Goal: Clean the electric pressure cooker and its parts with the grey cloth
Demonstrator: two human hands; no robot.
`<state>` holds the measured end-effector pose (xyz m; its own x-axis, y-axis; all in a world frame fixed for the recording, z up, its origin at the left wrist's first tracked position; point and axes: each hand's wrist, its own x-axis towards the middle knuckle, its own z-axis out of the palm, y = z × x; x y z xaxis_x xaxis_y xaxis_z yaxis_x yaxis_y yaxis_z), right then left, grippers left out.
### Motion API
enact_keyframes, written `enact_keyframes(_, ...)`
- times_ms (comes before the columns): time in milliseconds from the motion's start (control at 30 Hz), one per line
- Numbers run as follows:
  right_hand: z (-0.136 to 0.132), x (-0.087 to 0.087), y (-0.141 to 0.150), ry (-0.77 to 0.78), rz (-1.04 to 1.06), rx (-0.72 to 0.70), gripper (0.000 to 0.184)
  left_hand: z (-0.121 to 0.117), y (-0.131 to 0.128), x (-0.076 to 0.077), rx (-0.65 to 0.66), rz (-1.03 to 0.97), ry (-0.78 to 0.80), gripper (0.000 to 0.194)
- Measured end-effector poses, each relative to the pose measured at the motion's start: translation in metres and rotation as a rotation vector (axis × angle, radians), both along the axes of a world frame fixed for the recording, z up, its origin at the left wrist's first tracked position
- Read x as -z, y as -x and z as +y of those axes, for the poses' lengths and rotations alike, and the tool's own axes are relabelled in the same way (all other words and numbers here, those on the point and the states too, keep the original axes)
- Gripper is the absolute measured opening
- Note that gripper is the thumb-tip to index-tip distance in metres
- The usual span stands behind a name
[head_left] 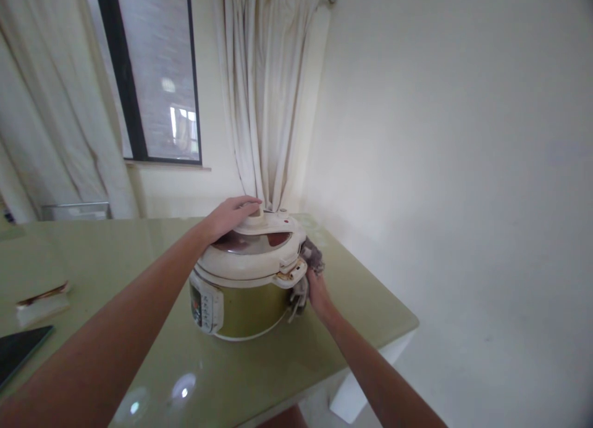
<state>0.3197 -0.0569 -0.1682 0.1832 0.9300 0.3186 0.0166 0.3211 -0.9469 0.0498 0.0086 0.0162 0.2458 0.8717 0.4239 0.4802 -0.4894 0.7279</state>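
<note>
An electric pressure cooker (250, 307) with a white lid and a gold-green body stands upright on the glossy green table (152, 366). Its lid (245, 264) is down on the body, and a button panel faces left. My left hand (234, 212) rests on top of the lid by the raised knob, fingers stretched out and fairly flat. At the cooker's right side my right hand (317, 289) is closed round a grey cloth (312, 255), which lies against the cooker's wall. Part of the right hand's fingers is hidden behind the cloth.
On the left of the table lie a small white packet (44, 306) and a dark flat object (21, 354), cut by the frame. A white wall (440, 156) runs close along the right. Curtains (264, 94) and a window (157, 70) are behind the table.
</note>
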Motion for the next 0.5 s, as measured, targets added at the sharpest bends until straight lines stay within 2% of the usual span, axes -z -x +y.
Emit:
enact_keyframes(167, -0.065, 0.062, 0.034, -0.194, -0.408, 0.058, 0.071, 0.001, 0.001, 0.001, -0.003, 0.005, 0.004, 0.058)
enact_keyframes(233, -0.085, 0.079, 0.056, -0.298, -0.591, 0.161, 0.082, 0.001, 0.001, 0.000, -0.003, 0.010, -0.009, 0.057)
enact_keyframes(300, -0.101, 0.092, 0.078, -0.385, -0.754, 0.256, 0.099, 0.000, 0.001, 0.000, -0.003, 0.013, -0.014, 0.058)
enact_keyframes(367, -0.111, 0.101, 0.094, -0.449, -0.912, 0.279, 0.111, -0.001, 0.001, -0.001, -0.010, 0.021, -0.015, 0.059)
enact_keyframes(433, -0.113, 0.107, 0.103, -0.500, -1.051, 0.254, 0.111, -0.002, 0.001, -0.002, -0.022, 0.033, -0.019, 0.059)
enact_keyframes(500, -0.108, 0.109, 0.109, -0.546, -1.149, 0.242, 0.100, -0.002, 0.001, -0.002, -0.027, 0.042, -0.028, 0.059)
